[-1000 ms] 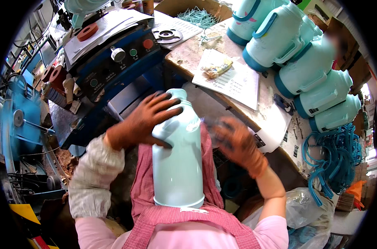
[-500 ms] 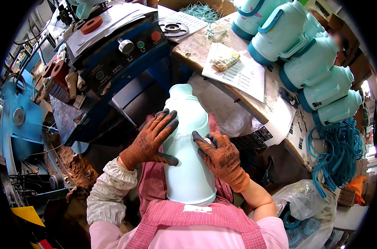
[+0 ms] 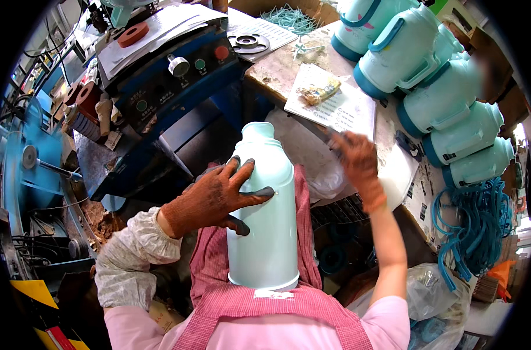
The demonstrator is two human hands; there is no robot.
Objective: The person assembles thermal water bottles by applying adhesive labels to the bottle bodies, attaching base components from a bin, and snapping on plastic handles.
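A pale turquoise vacuum flask shell (image 3: pixel 263 248) lies over my lap, its neck pointing away from me and its wide base against my apron. My left hand (image 3: pixel 218 195), in an orange-brown glove with dark fingertips, rests on the flask's left side and front. Its fingers are spread over the surface. My right hand (image 3: pixel 357 160), gloved alike, is off the flask, near the bench edge beside a printed sheet (image 3: pixel 347 114). Motion smears its fingers, so I cannot make out whether it holds anything.
Turquoise jugs with handles (image 3: pixel 397 55) stand along the wooden bench (image 3: pixel 265 76) at right. Blue straps (image 3: pixel 472 224) hang off its near end. A crumpled yellowish packet (image 3: pixel 319 92) sits on the sheet. At left is a dark machine panel with knobs (image 3: pixel 178 65).
My right hand has left the flask's right side and moved right and away toward the bench. My left hand has slid slightly rightward over the flask's front, covering the small printed mark.
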